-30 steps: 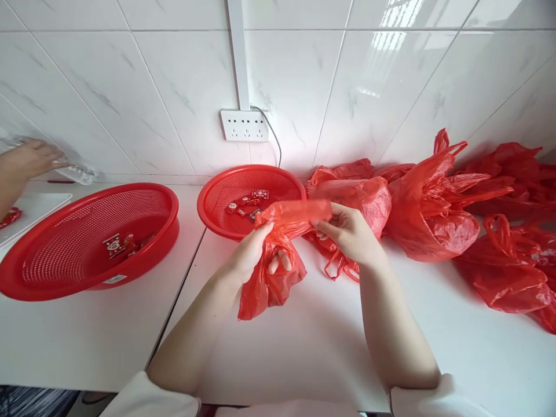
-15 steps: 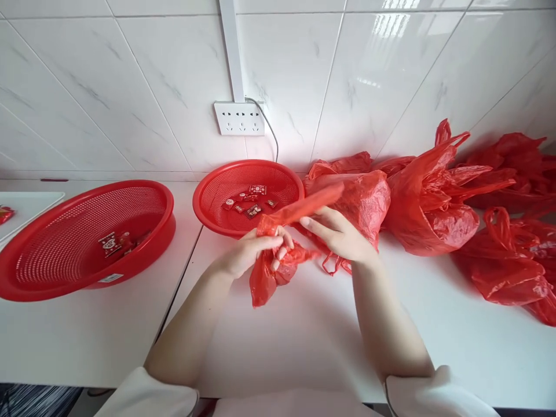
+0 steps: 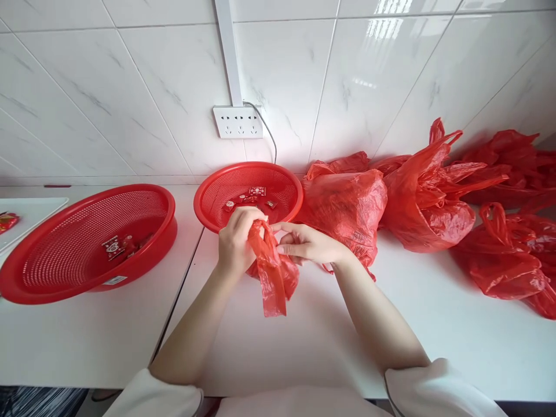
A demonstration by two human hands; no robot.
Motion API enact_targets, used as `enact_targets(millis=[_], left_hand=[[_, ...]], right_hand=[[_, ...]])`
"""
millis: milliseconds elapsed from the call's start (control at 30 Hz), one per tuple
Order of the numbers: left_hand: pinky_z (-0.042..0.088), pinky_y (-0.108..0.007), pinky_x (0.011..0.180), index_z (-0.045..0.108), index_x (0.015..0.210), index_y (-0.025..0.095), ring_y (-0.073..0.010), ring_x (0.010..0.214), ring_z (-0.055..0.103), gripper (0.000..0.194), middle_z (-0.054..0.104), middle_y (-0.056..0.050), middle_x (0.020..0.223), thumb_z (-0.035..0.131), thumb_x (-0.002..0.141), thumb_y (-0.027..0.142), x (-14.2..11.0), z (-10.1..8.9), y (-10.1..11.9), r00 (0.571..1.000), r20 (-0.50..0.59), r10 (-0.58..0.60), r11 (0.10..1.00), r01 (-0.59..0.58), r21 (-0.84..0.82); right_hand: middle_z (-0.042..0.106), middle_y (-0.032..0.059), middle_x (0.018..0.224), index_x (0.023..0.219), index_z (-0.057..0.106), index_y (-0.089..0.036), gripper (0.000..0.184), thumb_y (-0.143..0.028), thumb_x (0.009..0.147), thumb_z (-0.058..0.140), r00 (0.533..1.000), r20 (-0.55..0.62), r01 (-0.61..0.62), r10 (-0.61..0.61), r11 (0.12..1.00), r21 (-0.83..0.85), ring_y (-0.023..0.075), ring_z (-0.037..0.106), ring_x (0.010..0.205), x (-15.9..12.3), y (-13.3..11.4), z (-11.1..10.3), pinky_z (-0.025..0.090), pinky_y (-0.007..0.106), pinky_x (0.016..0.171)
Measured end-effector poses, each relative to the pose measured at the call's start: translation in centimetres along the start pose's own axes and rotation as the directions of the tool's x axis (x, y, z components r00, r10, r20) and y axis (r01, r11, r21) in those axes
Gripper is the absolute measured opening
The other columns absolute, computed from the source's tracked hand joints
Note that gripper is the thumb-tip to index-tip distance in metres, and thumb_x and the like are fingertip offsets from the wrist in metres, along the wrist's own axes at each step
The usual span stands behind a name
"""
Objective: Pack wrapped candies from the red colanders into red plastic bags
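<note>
My left hand (image 3: 237, 243) is closed around the gathered top of a small red plastic bag (image 3: 273, 273), which hangs down over the white table (image 3: 304, 341). My right hand (image 3: 310, 244) pinches the same bag from the right, fingers pressed together at its neck. Both hands sit just in front of the smaller red mesh basket (image 3: 208, 200), which holds several small red and white sweets (image 3: 257, 191).
A larger red mesh basket (image 3: 52, 284) with a few sweets stands at the left. Several filled red plastic bags (image 3: 417, 197) lie along the wall at the right. A white tray (image 3: 26, 211) is at the far left, a wall socket (image 3: 238, 122) behind.
The long twisted end of the bag, held out to the right, has been brought down and in. Both hands have closed together at the bag's neck. Another person's hand at far left has gone.
</note>
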State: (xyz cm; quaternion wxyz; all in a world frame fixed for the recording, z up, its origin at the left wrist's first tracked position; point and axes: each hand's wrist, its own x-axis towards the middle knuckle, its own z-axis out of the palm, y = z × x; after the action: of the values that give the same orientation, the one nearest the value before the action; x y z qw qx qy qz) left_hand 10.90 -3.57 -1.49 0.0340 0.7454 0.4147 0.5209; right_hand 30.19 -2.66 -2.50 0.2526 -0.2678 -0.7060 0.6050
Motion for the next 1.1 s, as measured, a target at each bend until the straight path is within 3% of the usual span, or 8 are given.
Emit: enact_targets(millis=[133, 233, 400, 567, 667, 800, 933, 1100], left_hand=[[0.054, -0.03, 0.08, 0.064, 0.096, 0.022, -0.0177, 0.091, 0.064, 0.011, 0.064, -0.005, 0.1, 0.063, 0.085, 0.019, -0.1, 0.4, 0.1, 1.0, -0.016, -0.012, 0.992, 0.01, -0.129], [0.057, -0.029, 0.074, 0.064, 0.103, 0.021, -0.0169, 0.088, 0.066, 0.023, 0.061, -0.007, 0.112, 0.07, 0.081, 0.024, 0.1, 0.1, 0.5, 0.99, 0.139, -0.034, 0.935, 0.081, -0.345], [0.059, -0.032, 0.081, 0.065, 0.12, 0.024, -0.0208, 0.101, 0.066, 0.039, 0.058, -0.01, 0.128, 0.07, 0.081, 0.025, 0.2, -0.3, 0.5, 0.937, 0.35, 0.026, 0.9, 0.131, -0.416], [0.049, -0.039, 0.103, 0.041, 0.147, 0.029, -0.0235, 0.127, 0.054, 0.051, 0.049, -0.005, 0.146, 0.044, 0.097, 0.022, 0.2, -1.2, -0.1, 0.81, 0.578, 0.1, 0.989, -0.02, -0.143], [0.056, -0.038, 0.089, 0.041, 0.147, 0.024, -0.0243, 0.114, 0.064, 0.049, 0.061, -0.007, 0.134, 0.043, 0.098, 0.026, 0.2, -1.9, -0.3, 0.819, 0.569, 0.075, 0.986, -0.146, 0.08], [0.055, -0.037, 0.087, 0.055, 0.137, 0.024, -0.0235, 0.11, 0.066, 0.04, 0.065, -0.005, 0.128, 0.042, 0.099, 0.029, 0.0, -2.9, -0.6, 0.844, 0.535, 0.048, 0.976, -0.153, 0.155], [0.054, -0.035, 0.073, 0.057, 0.136, 0.024, -0.0249, 0.095, 0.071, 0.04, 0.066, -0.006, 0.125, 0.043, 0.099, 0.031, -1.4, -4.2, -1.3, 0.847, 0.53, -0.034, 0.952, -0.133, 0.274], [0.053, -0.034, 0.067, 0.067, 0.123, 0.026, -0.0239, 0.09, 0.071, 0.035, 0.053, -0.006, 0.141, 0.042, 0.098, 0.031, -4.7, -5.1, -2.1, 0.831, 0.539, -0.135, 0.94, -0.064, 0.335]], right_hand=[[0.061, -0.0009, 0.074, 0.121, 0.055, -0.018, 0.045, -0.048, 0.088, 0.06, 0.999, 0.051, -0.015, 0.019, 0.996, -0.085, 0.0098, 0.053, 0.055, -0.3, -0.7, 0.2, 0.043, 0.022, 0.049], [0.06, 0.0013, 0.081, 0.103, 0.061, -0.018, 0.041, -0.054, 0.096, 0.043, 0.993, -0.115, 0.019, -0.024, 0.999, -0.046, 0.0096, 0.05, 0.062, -0.3, -0.8, 0.1, 0.041, 0.022, 0.052], [0.06, 0.0026, 0.089, 0.086, 0.061, -0.016, 0.032, -0.048, 0.087, 0.061, 0.952, -0.234, 0.17, -0.196, 0.977, -0.128, 0.0152, 0.054, 0.084, -0.2, -0.4, -0.9, 0.046, 0.032, 0.083], [0.063, 0.0023, 0.09, 0.092, 0.061, -0.019, 0.031, -0.049, 0.091, 0.053, 0.928, -0.339, 0.128, -0.154, 0.987, -0.098, 0.0173, 0.058, 0.087, -1.2, -1.0, -1.3, 0.047, 0.033, 0.085], [0.065, 0.0026, 0.092, 0.095, 0.063, -0.02, 0.029, -0.044, 0.095, 0.046, 0.92, -0.345, 0.102, -0.185, 0.964, -0.245, 0.0175, 0.059, 0.088, -2.3, -2.0, -1.6, 0.047, 0.032, 0.083], [0.064, 0.0013, 0.085, 0.089, 0.064, -0.02, 0.026, -0.036, 0.097, 0.044, 0.956, -0.221, 0.048, -0.192, 0.848, -0.527, 0.0153, 0.057, 0.076, -4.3, -3.2, -3.0, 0.044, 0.029, 0.074], [0.056, -0.0012, 0.071, 0.081, 0.061, -0.02, 0.031, -0.039, 0.097, 0.042, 0.989, -0.119, -0.001, -0.089, 0.797, -0.605, 0.0129, 0.048, 0.063, -7.1, -2.9, -5.0, 0.039, 0.028, 0.065], [0.049, -0.0019, 0.062, 0.074, 0.059, -0.021, 0.036, -0.04, 0.097, 0.038, 0.967, -0.211, -0.25, 0.146, 0.713, -0.655, 0.0127, 0.041, 0.055, -9.6, -0.4, -6.2, 0.035, 0.027, 0.056]])
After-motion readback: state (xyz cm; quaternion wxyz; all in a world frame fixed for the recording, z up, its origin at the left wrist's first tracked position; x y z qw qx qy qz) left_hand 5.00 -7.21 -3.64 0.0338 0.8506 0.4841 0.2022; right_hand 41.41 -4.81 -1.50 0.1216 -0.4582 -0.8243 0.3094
